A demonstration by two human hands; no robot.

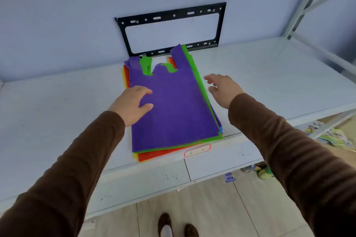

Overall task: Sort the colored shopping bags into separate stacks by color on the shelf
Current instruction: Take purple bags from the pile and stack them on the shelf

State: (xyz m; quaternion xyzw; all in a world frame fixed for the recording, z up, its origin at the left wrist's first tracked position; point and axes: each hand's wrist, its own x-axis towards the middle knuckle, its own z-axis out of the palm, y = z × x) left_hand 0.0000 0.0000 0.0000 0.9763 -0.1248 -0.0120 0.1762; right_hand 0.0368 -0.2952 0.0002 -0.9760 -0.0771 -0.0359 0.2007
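Observation:
One mixed pile of flat shopping bags lies in the middle of the white shelf (57, 106). A purple bag (173, 109) is on top. Under it show the edges of a green bag (194, 71), a red-orange bag (154, 155), a yellow bag (123, 75) and a sliver of blue at the right corner. My left hand (131, 104) rests flat on the purple bag's left edge, fingers spread, holding nothing. Just right of the pile hovers my right hand (223, 88), fingers apart and empty, close to the bags' right edge.
A black metal wall bracket (171, 15) is fixed to the wall right behind the pile. A red-bordered label (197, 151) sits on the shelf's front lip. The shelf frame's upright (306, 4) rises at the right. Papers lie on the lower level at far right (331, 134).

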